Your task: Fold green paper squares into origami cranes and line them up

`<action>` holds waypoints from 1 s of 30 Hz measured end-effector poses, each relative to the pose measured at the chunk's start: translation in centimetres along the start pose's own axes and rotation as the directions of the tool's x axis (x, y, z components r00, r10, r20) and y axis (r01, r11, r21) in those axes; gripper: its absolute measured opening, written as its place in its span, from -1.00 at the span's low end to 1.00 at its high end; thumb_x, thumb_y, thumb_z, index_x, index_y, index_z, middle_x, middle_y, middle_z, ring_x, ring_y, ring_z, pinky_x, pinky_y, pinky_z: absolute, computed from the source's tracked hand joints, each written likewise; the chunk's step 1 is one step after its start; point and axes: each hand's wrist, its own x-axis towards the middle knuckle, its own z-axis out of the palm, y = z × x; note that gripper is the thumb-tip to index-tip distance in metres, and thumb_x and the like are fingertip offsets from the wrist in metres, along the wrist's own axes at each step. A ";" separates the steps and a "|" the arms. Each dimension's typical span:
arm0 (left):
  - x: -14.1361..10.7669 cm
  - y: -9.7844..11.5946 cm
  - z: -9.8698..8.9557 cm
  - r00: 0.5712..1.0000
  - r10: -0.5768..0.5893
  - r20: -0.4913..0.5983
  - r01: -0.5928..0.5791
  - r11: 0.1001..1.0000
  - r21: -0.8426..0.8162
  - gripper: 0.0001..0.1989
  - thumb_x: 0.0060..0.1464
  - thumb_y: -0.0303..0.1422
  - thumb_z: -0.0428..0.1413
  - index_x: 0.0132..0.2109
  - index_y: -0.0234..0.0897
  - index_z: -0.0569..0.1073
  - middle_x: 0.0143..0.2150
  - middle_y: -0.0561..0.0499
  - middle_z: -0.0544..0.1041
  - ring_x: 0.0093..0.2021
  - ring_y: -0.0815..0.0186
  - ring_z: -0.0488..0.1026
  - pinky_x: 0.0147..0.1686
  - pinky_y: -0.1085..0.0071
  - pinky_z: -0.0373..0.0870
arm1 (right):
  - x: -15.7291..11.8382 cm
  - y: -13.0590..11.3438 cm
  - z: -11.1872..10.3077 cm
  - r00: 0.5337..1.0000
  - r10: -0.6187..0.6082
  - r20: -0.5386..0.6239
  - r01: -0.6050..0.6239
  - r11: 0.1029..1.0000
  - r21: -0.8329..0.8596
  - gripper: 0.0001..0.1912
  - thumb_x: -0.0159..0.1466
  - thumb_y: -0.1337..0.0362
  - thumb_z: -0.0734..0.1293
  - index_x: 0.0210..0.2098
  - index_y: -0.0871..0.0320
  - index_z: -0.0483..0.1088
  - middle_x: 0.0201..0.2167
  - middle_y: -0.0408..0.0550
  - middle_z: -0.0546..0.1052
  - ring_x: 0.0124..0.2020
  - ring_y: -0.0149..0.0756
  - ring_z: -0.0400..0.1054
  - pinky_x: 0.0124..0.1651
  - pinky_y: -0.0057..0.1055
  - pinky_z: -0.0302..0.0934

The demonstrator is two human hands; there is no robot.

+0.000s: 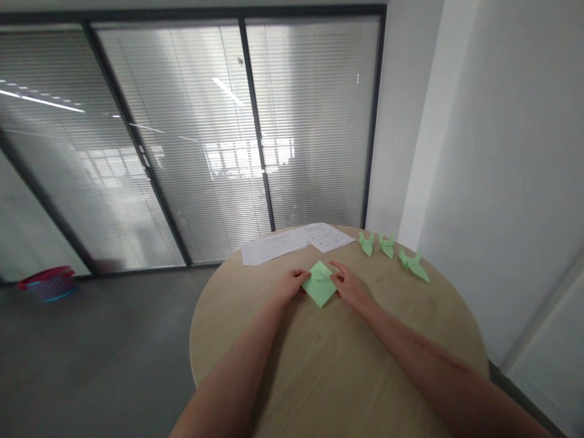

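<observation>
A green paper (320,292), folded into a diamond shape, is held between my two hands over the round wooden table (337,365). My left hand (292,285) grips its left corner, thumb on top and the other fingers partly hidden beneath. At the right corner, my right hand (347,285) pinches the paper with the thumb on top, its index finger raised a little along the upper edge. One corner of the diamond points toward me and another points away. Faint creases show near the paper's middle.
Three folded green paper figures (387,246) stand at the table's back right. White sheets (276,247), one of them printed (325,236), lie along the back edge. A red and blue basket (50,285) is on the floor at left. Glass panels with blinds rise behind the table.
</observation>
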 end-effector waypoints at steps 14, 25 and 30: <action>0.3 0.1 0.1 0.913 0.362 -0.187 -0.303 0.910 0.284 -0.79 0.06 -0.23 0.24 -0.21 -0.27 0.51 -0.28 -0.03 0.57 -0.31 0.26 0.47 -0.25 0.34 0.35 | -0.1 -0.2 -0.2 0.996 -0.054 -0.074 0.055 0.998 0.013 -0.48 0.37 0.17 0.23 0.32 0.00 0.28 -0.37 -0.11 0.53 -0.40 -0.25 0.41 -0.30 -0.33 0.34; -0.1 0.2 0.4 0.963 0.244 -0.113 -0.252 0.965 -0.066 -0.62 -0.16 -0.26 0.37 -0.26 -0.23 0.36 -0.50 0.12 0.45 -0.48 0.36 0.36 -0.44 0.45 0.20 | -0.8 -1.3 0.2 0.999 -0.041 0.005 0.040 0.991 0.127 -0.46 0.34 0.16 0.24 0.31 0.04 0.28 -0.49 -0.17 0.44 -0.54 -0.29 0.31 -0.50 -0.42 0.21; -0.1 0.1 0.3 0.960 0.259 -0.108 -0.271 0.956 -0.115 -0.62 -0.22 -0.20 0.41 -0.44 -0.27 0.37 -0.53 0.13 0.37 -0.50 0.42 0.29 -0.45 0.47 0.15 | -1.0 -1.5 0.2 0.999 -0.026 0.025 0.021 0.980 0.198 -0.47 0.31 0.18 0.27 0.27 -0.01 0.28 -0.34 -0.10 0.55 -0.48 -0.28 0.39 -0.51 -0.44 0.24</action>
